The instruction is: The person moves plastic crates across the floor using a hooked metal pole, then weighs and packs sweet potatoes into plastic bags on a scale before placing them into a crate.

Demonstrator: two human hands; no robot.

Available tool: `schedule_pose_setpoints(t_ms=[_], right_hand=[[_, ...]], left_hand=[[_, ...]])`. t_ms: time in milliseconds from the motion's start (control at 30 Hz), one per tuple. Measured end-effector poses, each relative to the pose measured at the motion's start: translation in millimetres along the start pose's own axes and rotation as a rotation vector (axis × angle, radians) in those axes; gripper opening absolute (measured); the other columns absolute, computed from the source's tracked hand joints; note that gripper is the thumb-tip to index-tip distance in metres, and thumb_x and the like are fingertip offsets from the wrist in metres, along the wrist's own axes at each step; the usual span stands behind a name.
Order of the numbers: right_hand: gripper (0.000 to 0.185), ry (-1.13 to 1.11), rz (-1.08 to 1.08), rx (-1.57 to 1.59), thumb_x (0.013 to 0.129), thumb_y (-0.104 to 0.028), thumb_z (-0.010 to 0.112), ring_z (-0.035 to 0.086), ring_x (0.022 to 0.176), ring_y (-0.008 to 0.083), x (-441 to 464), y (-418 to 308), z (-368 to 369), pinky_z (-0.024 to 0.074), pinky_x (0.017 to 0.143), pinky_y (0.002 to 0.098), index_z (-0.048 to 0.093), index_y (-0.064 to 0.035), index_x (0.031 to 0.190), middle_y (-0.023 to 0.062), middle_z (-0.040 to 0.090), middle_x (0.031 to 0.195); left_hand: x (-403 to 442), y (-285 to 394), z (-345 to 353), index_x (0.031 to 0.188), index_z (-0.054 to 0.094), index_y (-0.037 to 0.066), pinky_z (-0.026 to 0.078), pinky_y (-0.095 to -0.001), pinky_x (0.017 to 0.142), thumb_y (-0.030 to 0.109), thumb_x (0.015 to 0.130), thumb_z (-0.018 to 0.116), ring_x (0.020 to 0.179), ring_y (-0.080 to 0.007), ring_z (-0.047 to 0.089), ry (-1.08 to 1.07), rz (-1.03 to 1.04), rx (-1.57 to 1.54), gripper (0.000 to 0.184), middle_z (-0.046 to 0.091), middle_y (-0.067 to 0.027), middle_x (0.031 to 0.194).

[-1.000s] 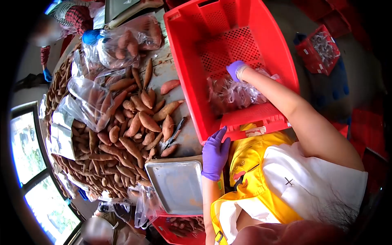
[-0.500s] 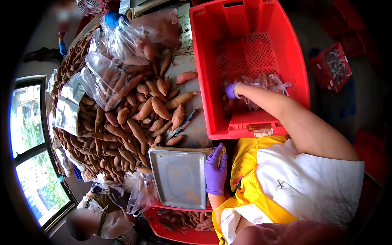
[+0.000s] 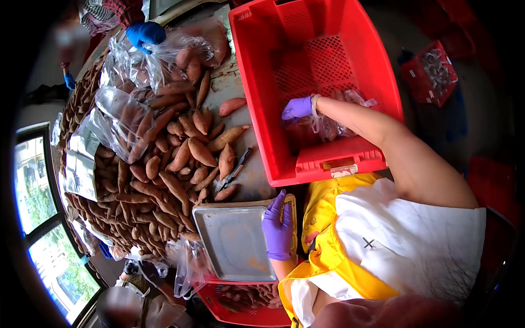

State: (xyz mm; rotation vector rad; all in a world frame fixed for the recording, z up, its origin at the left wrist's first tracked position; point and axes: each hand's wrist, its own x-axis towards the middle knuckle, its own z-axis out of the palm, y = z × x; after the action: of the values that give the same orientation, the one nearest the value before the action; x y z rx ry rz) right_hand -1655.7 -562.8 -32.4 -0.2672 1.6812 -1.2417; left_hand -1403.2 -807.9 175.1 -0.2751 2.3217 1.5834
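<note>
My right hand [image 3: 298, 108], in a purple glove, hangs inside the red crate [image 3: 257, 98], above and beside clear plastic bags [image 3: 331, 128] on its bottom. Its fingers are loosely extended, and I see nothing held in them. At the right edge of a grey metal tray [image 3: 232, 240], my left hand [image 3: 278, 229], also purple-gloved, lies with fingers stretched and slightly apart. A large pile of sweet potatoes [image 3: 178, 186] covers the table beyond the tray. Beside the nearest ones lies a dark-handled knife or cutter [image 3: 239, 168].
A co-worker's blue-gloved hand [image 3: 145, 35] touches a clear bag of sweet potatoes at the table's far end. Another person [image 3: 145, 306] is at lower left. A red crate of sweet potatoes [image 3: 240, 311] stands below the tray; a red box [image 3: 429, 76] sits at right.
My right hand has risen off the bags and shifted left inside the crate. The whole view has shifted slightly. The co-worker's blue-gloved hand has moved against the bag; my left hand stays by the tray.
</note>
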Motion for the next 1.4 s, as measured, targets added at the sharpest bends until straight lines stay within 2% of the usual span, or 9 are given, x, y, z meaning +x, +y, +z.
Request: schedule_pose_setpoints(t_ms=[100, 333, 433, 633, 767, 867, 1200, 1333, 1400], right_hand=[[0.03, -0.088, -0.05, 0.253, 0.095, -0.025, 0.053, 0.064, 0.092, 0.0175, -12.7, 6.2, -3.9, 0.0529, 0.081, 0.0322, 0.067, -0.0043, 0.113, 0.0076, 0.068, 0.109], [0.032, 0.308, -0.167, -0.217, 0.091, -0.031, 0.057, 0.066, 0.089, 0.0206, -30.9, 14.9, -47.0, 0.0513, 0.083, 0.0351, 0.068, -0.0063, 0.109, 0.0108, 0.07, 0.098], [0.047, 0.406, 0.084, -0.737, 0.079, -0.044, 0.063, 0.064, 0.094, 0.0342, -46.6, 7.5, -51.3, 0.0506, 0.084, 0.042, 0.068, -0.0046, 0.104, 0.0184, 0.068, 0.098], [0.056, 0.12, 0.413, -1.017, 0.069, -0.049, 0.072, 0.067, 0.089, 0.0333, -38.7, 26.6, 14.6, 0.053, 0.08, 0.0417, 0.069, -0.0026, 0.1, 0.0157, 0.069, 0.094], [0.021, 0.172, 0.526, -1.44, 0.084, -0.016, 0.057, 0.069, 0.083, 0.0272, -27.1, 62.4, 46.8, 0.0544, 0.071, 0.0395, 0.072, -0.0071, 0.096, 0.0124, 0.071, 0.093], [0.022, 0.451, 0.254, -1.235, 0.083, -0.017, 0.057, 0.069, 0.084, 0.0286, -10.6, 130.5, 27.8, 0.0541, 0.071, 0.0393, 0.071, -0.007, 0.096, 0.0137, 0.07, 0.092], [0.022, 0.499, 0.23, -0.745, 0.08, -0.015, 0.055, 0.065, 0.088, 0.0341, -81.0, 86.7, 8.1, 0.051, 0.077, 0.0419, 0.068, -0.007, 0.095, 0.0167, 0.068, 0.094], [0.028, 0.366, 0.255, -0.627, 0.081, -0.021, 0.059, 0.065, 0.092, 0.0315, -74.5, 79.6, 4.1, 0.0505, 0.082, 0.0379, 0.067, -0.005, 0.102, 0.0164, 0.068, 0.098], [0.038, 0.421, -0.071, -0.346, 0.084, -0.024, 0.063, 0.065, 0.096, 0.0222, -73.9, 91.8, -9.8, 0.0503, 0.086, 0.0343, 0.062, -0.0014, 0.115, 0.0131, 0.068, 0.105]], left_hand=[[9.2, 0.1, 1.5, 0.122, 0.061, 0.004, 0.047, -0.0313, 0.089, 0.007, 0.09, 0.06, 0.103, -0.0241, 0.063, -0.039, 0.029, 0.03, 0.032, 0.066, -0.0155, 0.11], [23.1, -3.6, 5.7, 0.121, 0.062, 0.006, 0.048, -0.0313, 0.087, 0.009, 0.089, 0.062, 0.099, -0.0236, 0.064, -0.081, 0.07, 0.05, 0.032, 0.066, -0.0148, 0.11], [30.5, -4.0, 11.1, 0.121, 0.063, 0.006, 0.048, -0.0307, 0.086, 0.009, 0.089, 0.062, 0.099, -0.0226, 0.064, -0.092, 0.075, 0.075, 0.032, 0.066, -0.0147, 0.11], [99.2, -16.5, 46.9, 0.125, 0.06, 0.007, 0.05, -0.0332, 0.084, 0.012, 0.086, 0.065, 0.098, -0.0256, 0.065, -0.166, 0.067, 0.064, 0.039, 0.065, -0.0165, 0.11], [179.7, -25.3, 81.7, 0.13, 0.05, 0.004, 0.05, -0.0458, 0.081, 0.026, 0.088, 0.058, 0.098, -0.0401, 0.061, -0.13, 0.198, 0.411, 0.047, 0.061, -0.024, 0.109], [248.9, -50.3, 117.8, 0.125, 0.05, 0.002, 0.05, -0.0473, 0.078, 0.028, 0.087, 0.054, 0.096, -0.0414, 0.06, -0.299, -0.101, 0.693, 0.046, 0.058, -0.0255, 0.111], [291.4, -112.9, 166.4, 0.1, 0.061, 0.002, 0.046, -0.0349, 0.064, 0.02, 0.088, 0.052, 0.073, -0.024, 0.057, -0.38, -0.095, 0.943, 0.024, 0.062, -0.0139, 0.085], [279.1, -136.5, 154.3, 0.09, 0.065, 0.002, 0.045, -0.0299, 0.058, 0.018, 0.088, 0.052, 0.064, -0.017, 0.056, -0.263, 0.053, 0.597, 0.021, 0.063, -0.0093, 0.075], [263.0, -131.0, 139.1, 0.082, 0.064, 0.002, 0.042, -0.0286, 0.054, 0.014, 0.088, 0.051, 0.06, -0.0132, 0.054, -0.233, -0.027, 0.004, 0.019, 0.061, -0.0059, 0.071]])
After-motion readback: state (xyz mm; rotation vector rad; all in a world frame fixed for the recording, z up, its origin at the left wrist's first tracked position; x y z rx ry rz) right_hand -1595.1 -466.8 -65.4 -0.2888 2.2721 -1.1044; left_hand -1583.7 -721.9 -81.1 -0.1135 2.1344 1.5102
